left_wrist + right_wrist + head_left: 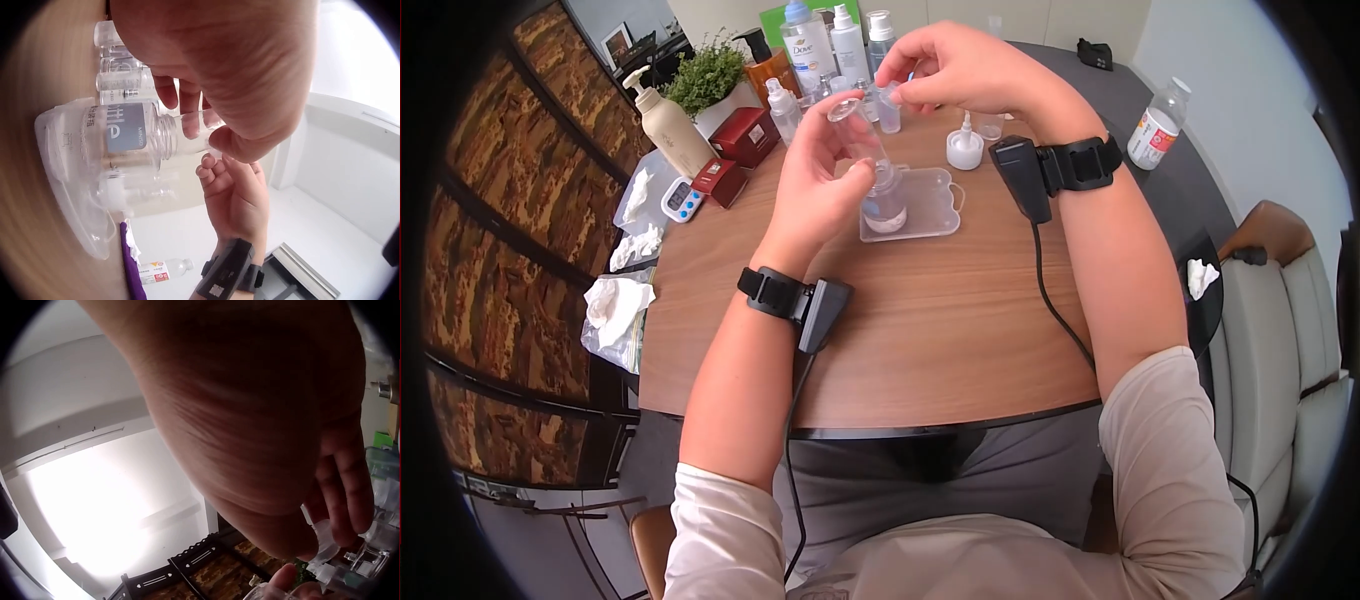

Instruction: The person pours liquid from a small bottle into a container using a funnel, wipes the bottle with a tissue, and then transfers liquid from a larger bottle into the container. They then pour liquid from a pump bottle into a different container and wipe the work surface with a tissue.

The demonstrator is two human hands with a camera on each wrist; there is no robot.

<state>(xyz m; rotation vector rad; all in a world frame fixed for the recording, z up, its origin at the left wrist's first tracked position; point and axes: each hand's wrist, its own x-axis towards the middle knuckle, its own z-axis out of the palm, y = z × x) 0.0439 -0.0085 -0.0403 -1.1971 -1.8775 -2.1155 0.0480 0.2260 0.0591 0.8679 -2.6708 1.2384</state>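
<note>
My left hand (820,175) grips a clear cylindrical container (860,135) between thumb and fingers, tilted over a clear bottle (887,212). In the left wrist view that bottle has a grey-blue label (126,127), and the container's lower end is right at its threaded neck (167,139). The bottle stands on a translucent tray (935,215) with a small loop handle. Beside the container's upper end, my right hand (970,75) pinches a small translucent cup-shaped piece (325,540), partly hidden by its fingers.
Behind my hands stand several bottles, a Dove bottle (808,50) among them. A white nozzle cap (965,148) sits right of the tray. At the left are dark red boxes (745,137), a beige pump bottle (670,125), a timer (683,200) and crumpled tissues (618,305). A labelled bottle (1158,125) stands far right.
</note>
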